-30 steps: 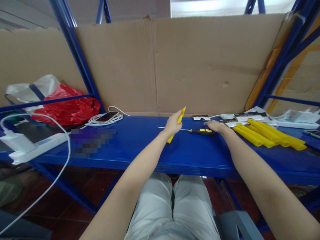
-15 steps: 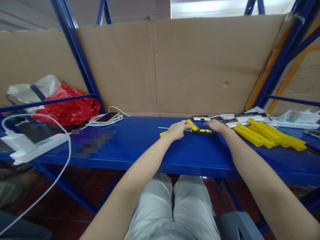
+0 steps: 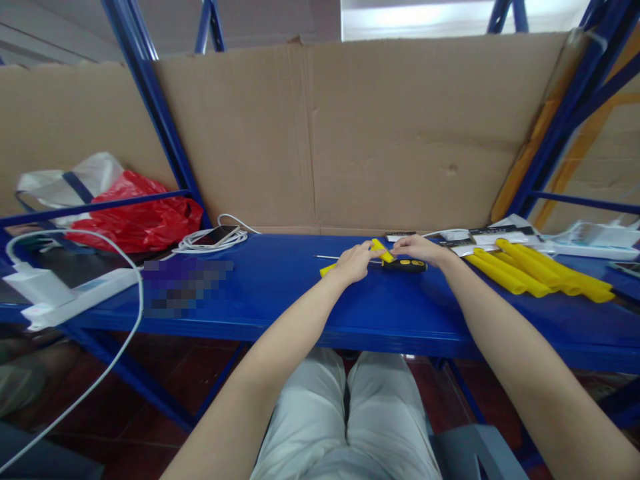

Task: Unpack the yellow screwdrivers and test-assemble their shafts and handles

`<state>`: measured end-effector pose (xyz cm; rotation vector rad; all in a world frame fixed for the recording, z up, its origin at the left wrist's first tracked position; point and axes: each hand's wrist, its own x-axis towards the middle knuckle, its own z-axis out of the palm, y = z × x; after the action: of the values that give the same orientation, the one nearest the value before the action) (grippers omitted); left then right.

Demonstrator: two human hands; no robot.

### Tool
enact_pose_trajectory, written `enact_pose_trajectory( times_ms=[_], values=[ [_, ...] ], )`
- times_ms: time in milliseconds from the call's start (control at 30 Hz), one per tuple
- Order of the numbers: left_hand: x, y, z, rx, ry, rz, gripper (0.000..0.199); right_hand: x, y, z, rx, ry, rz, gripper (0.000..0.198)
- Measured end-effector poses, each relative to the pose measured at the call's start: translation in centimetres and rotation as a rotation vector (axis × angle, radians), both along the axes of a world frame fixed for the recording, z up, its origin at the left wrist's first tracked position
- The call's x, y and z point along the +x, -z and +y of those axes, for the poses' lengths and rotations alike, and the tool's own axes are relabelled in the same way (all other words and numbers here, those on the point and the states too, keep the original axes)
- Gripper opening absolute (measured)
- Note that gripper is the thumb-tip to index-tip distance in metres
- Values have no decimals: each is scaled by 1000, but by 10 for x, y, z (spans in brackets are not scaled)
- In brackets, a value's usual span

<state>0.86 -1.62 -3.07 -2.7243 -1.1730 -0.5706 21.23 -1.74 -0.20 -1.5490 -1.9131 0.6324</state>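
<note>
My left hand [image 3: 356, 262] is closed around the middle of a yellow scraper-like tool [image 3: 383, 251]. Its wide end, with a greyish edge, sticks out past my fingers; the yellow tail shows behind the hand. My right hand [image 3: 419, 247] pinches right at that wide end, its fingertips touching or almost touching the edge. Whatever lies between those fingertips is too small to make out. Flat on the table, just below the hands, is a screwdriver [image 3: 406, 266] with a black and yellow handle, its shaft pointing left and partly covered by my left hand.
Several yellow tubes [image 3: 537, 270] lie to the right beside black-and-white packets [image 3: 505, 235]. A power strip [image 3: 83, 297] with a cable, a coiled white cord [image 3: 193, 241], a phone [image 3: 221, 235] and a red bag [image 3: 143, 210] are at the left. Cardboard [image 3: 400, 133] stands behind the blue table [image 3: 280, 293].
My right hand has moved left, from above the screwdriver handle to the wide end of the yellow tool. My left hand has stayed nearly where it was.
</note>
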Motion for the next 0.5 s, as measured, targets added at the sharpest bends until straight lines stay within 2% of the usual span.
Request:
enact_pose_trajectory(
  times_ms=[267, 400, 500],
  values=[
    [-1, -3, -4, -23, 13, 7, 64, -3, -1, 0, 34, 10, 21, 16],
    [-1, -2, -3, -21, 11, 8, 65, 8, -1, 4, 62, 91, -28, 16],
    [-1, -1, 0, -19, 26, -5, 65, 26, -2, 6, 88, 207, -75, 18]
  ],
)
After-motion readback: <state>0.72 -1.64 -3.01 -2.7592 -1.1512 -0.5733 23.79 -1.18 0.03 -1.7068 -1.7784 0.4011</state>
